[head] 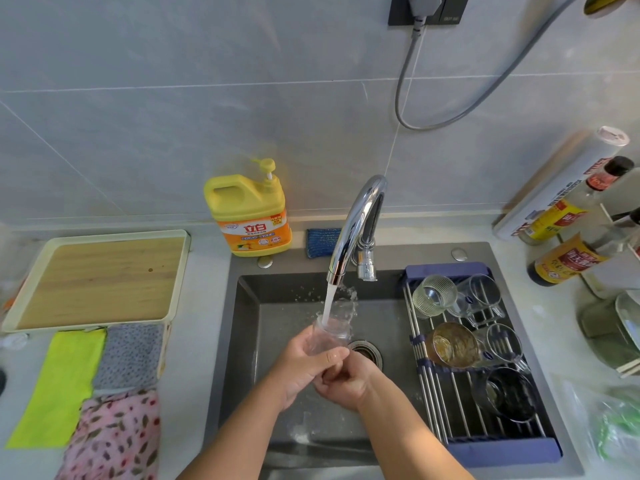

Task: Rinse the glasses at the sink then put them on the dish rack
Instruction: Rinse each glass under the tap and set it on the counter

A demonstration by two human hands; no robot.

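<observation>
Under the tap (356,230), fingers of the left hand (306,367) and right hand (349,384) are curling round a glass (330,332), rinsing it; several glasses (434,294) are already sitting on the rack (502,448).

You are working in a home kitchen, facing a dark sink (277,327) sunk in a pale counter (207,299), with a chrome tap (360,220) running water. A yellow pump bottle of dish soap (247,209) is sitting at the far edge against a tiled wall (173,116). A dish rack (498,450) is spanning the sink's right side, carrying glasses (434,295). Sauce bottles (561,261) are crowding the far right; folded cloths (131,351) and a wooden board (100,282) are lying on the left.
</observation>
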